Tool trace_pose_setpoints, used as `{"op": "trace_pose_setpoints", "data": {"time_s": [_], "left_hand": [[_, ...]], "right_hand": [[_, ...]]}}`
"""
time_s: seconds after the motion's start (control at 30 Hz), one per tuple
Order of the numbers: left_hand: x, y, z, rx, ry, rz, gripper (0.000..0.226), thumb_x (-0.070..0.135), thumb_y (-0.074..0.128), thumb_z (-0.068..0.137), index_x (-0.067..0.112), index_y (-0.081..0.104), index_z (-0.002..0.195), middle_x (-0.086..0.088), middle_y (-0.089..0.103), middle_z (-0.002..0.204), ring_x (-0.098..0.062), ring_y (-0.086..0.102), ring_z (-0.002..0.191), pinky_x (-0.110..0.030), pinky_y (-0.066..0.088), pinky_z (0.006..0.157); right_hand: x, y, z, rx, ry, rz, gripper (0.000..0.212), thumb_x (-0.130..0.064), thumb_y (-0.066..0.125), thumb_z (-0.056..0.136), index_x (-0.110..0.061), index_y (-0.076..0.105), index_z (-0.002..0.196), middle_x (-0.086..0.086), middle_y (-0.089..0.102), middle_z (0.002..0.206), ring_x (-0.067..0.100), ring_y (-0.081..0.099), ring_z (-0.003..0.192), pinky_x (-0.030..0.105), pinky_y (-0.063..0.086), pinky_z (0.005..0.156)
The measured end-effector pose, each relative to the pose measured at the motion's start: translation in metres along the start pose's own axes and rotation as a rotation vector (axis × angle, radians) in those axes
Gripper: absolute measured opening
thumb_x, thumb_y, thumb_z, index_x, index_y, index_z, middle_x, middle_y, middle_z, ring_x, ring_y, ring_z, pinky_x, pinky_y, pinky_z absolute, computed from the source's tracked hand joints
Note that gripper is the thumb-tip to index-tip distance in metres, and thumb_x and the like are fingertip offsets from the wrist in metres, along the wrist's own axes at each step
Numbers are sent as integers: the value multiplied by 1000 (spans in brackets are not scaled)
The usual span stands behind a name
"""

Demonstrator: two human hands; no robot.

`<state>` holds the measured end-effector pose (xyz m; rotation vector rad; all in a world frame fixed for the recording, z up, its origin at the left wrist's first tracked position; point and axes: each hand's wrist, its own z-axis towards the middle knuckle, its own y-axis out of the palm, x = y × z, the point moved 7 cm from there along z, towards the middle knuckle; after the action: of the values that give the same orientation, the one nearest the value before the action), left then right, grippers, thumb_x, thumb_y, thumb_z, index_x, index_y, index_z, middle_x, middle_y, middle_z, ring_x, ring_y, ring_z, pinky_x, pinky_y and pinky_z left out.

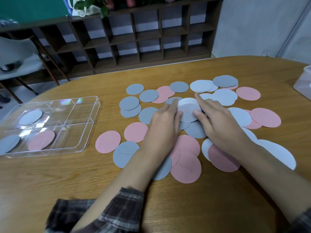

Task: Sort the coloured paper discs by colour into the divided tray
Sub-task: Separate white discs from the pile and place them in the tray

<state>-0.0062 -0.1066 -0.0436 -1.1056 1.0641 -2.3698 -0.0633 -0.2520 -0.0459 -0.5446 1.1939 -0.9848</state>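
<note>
A white disc (189, 110) lies atop the scattered pile of discs (195, 131) on the table (218, 199), well right of the clear tray (91, 126). The left hand (165, 125) and right hand (217, 121) flank it, fingers straight and spread flat, thumbs touching its edges.

A tray (79, 113) sits on the left part of the table (50, 175), with tray discs (30, 117) lying in three of its compartments. To its right, loose discs (108, 142) spread across the table, many overlapping. In the middle of that spread, the left hand (163, 125) and right hand (217, 121) flank the top disc (189, 110), thumbs touching its edges. A container (304, 81) stands at the table's right edge. Shelves (134, 39) stand behind the table, and a chair (20, 52) stands behind it to the left.
</note>
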Motion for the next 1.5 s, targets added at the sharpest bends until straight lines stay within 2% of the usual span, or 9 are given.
{"op": "trace_pose_setpoints", "data": {"time_s": [0.13,0.3,0.47,0.77,0.9,1.07,1.23,1.33,1.5], "left_hand": [[1,-15,-4,50,32,-107,27,27,59,103,23,68,128,4,71,95,-12,60,85,-27,48,77],[-3,-30,-17,74,-34,-289,22,26,72,96,22,71,118,10,70,87,-7,67,85,-21,55,77],[2,-54,-39,106,51,-218,20,23,75,93,21,71,113,17,66,83,-8,66,80,-13,46,72],[-22,-121,-88,40,86,-98,16,29,74,95,25,66,108,9,68,82,-10,63,72,-21,51,68],[-42,-162,-108,67,47,-82,18,30,74,95,25,65,109,6,70,83,-12,61,67,-17,48,65],[-77,-210,-125,117,-51,-74,18,31,76,93,25,66,106,10,72,85,-16,64,66,-18,49,64],[-124,-247,-130,123,-182,-101,17,36,78,89,32,69,103,12,75,84,-12,65,69,-28,51,69],[-151,-265,-127,130,-229,-140,15,31,80,89,28,71,101,6,76,82,-21,65,71,-29,51,68],[-188,-299,-121,168,-352,-154,18,32,82,88,24,74,101,5,76,81,-7,59,65,-18,45,66]], "right_hand": [[3,-10,-1,80,-27,46,43,-32,50,105,-21,53,146,-2,60,113,13,52,105,31,45,89],[-6,-17,-10,67,-65,120,32,-30,58,103,-27,57,135,-11,59,105,8,53,97,17,39,78],[-23,-17,-25,44,-103,236,28,-29,66,98,-28,61,125,-15,63,101,6,57,92,8,39,73],[-99,7,-37,-35,-215,255,25,-29,70,95,-28,63,119,-9,67,96,10,59,81,12,41,67],[-146,24,-31,-88,-267,306,21,-27,69,96,-26,63,115,-13,64,81,5,58,67,12,37,62],[-198,50,-11,-159,-302,317,20,-34,68,96,-34,61,114,-13,66,88,11,60,78,28,48,71],[-242,77,18,-209,-330,310,19,-36,69,94,-35,63,112,-13,69,87,8,60,76,21,45,68],[-264,95,38,-229,-336,321,18,-35,70,93,-36,64,111,-13,69,86,10,59,74,20,43,67],[-294,128,77,-302,-328,353,18,-36,69,93,-36,65,111,-10,71,90,7,59,72,20,44,64]]}}
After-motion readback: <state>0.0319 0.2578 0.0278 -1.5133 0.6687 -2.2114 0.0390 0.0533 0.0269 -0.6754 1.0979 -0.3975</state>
